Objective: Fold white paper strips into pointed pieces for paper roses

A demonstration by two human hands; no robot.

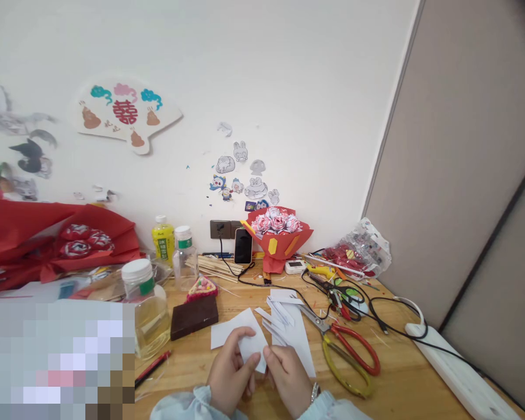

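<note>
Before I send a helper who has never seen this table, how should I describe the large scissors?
On the wooden table, find the right hand at the white sheet. Just to its right lie the large scissors, blades pointing toward the paper strips. One red and one yellow handle set them apart from the black-handled tools farther back.

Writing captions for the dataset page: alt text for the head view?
Two bare hands hold a piece of white paper between them over a wooden table. To their right lie scissors with red and yellow handles; behind, a red-wrapped bouquet and a phone stand near a white wall.
</note>
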